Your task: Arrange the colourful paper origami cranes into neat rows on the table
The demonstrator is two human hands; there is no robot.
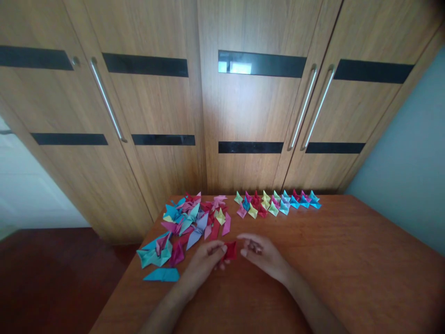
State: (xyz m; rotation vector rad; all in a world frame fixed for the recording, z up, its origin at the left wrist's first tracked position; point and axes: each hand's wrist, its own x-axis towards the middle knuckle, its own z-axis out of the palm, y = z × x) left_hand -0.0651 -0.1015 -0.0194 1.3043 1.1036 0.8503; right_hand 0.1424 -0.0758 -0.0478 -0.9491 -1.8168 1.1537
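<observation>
- Head view, only one you've got: your left hand point(207, 260) is closed on a small red paper piece point(231, 251), pinched between thumb and fingers. That's the piece in work, sitting in the gap between your two hands.
- Your right hand point(264, 254) is just beside it, fingers part curled, thumb and index apart, nothing visible in the grip. Looks clear of the red paper, but contact at the near corner is hard to rule out.
- Done, by the look of it: the rows of small folded pieces point(274, 209) beyond your right hand, mixed colours, peaked and standing close together on the table point(330, 269).
- Left, my read: the loose heap of folded paper point(200, 227) beyond and left of your left hand. Overlapping, many lying flat, no order.
- Nearest your left forearm, off its left side: a flat blue piece point(162, 275), with a mint-green piece point(149, 256) and a magenta piece point(177, 255) just past it.
- Progress call: well under way, sizeable share remaining. Can't count the heap; pieces hide each other.
</observation>
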